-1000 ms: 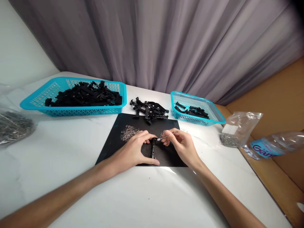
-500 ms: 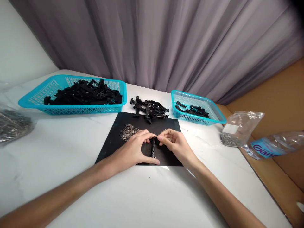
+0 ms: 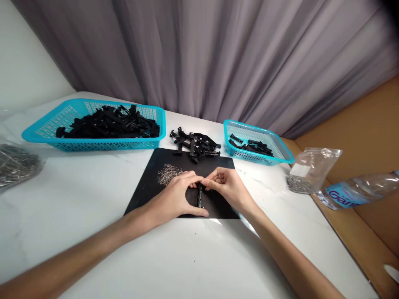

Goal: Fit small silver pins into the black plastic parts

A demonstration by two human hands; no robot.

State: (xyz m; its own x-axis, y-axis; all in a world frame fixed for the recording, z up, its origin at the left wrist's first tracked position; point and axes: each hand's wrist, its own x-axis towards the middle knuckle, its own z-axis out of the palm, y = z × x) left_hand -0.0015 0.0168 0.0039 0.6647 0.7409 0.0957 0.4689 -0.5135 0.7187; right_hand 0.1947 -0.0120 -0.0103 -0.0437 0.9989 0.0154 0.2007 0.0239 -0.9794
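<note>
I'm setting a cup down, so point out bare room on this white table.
The table is free between the rectangular black mat and the clear plastic bag at left; also on the mat's near side, save dark specks. Crowded: the mat's middle, with left hand, right hand and slender black part.

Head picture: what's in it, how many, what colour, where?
curtain: 1, grey, back
wall: 1, whitish, left
panel: 1, brown, right
table: 1, white, below
mat: 1, black, middle
baskets: 2, blue, left, right
parts: many, black, in and between baskets
metal bits: many, silvery, on mat
bags: 2, clear, left, right
bottle: 1, clear, right
unclear thing: 1, white, right
held part: 1, black, middle
thin tool: 1, pale, middle
left hand: 1, bare, holding part
right hand: 1, bare, holding tool
arms: 2, bare, front
</note>
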